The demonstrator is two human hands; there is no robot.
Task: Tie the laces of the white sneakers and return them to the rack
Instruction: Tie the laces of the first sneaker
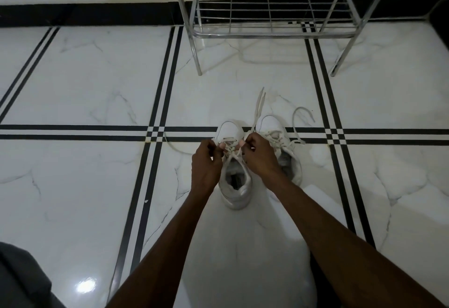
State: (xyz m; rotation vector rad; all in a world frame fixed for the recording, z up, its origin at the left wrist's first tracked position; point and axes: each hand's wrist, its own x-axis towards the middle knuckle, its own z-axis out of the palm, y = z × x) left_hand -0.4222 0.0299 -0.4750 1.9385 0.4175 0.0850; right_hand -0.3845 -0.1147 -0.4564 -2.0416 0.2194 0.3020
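Both sneakers sit on the floor before the rack. My left hand and right hand pinch the left sneaker laces; uneven pulling risks a loose knot, and the right sneaker laces trail untied.

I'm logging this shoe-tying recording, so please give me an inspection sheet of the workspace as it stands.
Surface: white marble floor with black stripes.
Job's things: left sneaker being laced; right sneaker beside it, laces loose; metal rack beyond, its visible shelf bare.
Clutter: grey fabric at lower left.
Grippers: left hand and right hand each pinching a lace over the left sneaker.
Cables: nothing seen.
Surroundings: black skirting along the wall.
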